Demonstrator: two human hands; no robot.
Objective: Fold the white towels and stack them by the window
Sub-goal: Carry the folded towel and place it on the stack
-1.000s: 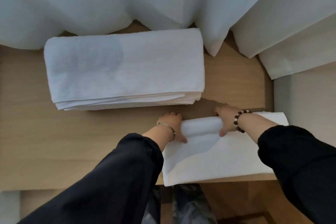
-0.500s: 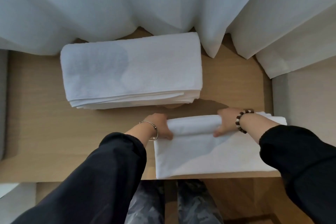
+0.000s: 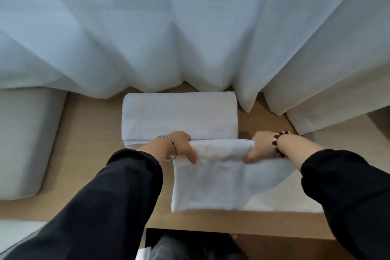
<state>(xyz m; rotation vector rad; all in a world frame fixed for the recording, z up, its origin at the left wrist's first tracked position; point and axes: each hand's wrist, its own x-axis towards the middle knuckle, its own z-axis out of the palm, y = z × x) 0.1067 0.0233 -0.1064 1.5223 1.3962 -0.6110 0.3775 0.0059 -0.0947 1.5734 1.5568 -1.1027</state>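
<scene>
The folded towel (image 3: 221,175) is gripped at its far edge by the left hand (image 3: 179,146) and right hand (image 3: 258,148), lifted off the table (image 3: 95,133). Placement on the stack (image 3: 179,116) under the curtain (image 3: 190,27) is judged next, edges squared.

bare tabletop (image 3: 88,133) left, curtain (image 3: 190,38) blocking behind

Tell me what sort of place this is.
Likely a hotel room or bedroom, by the window: sheer curtains hang onto a wooden table, folded white towels are stacked at their hem, and a pale cushion lies at the left. The left hand and right hand grip another towel.
</scene>
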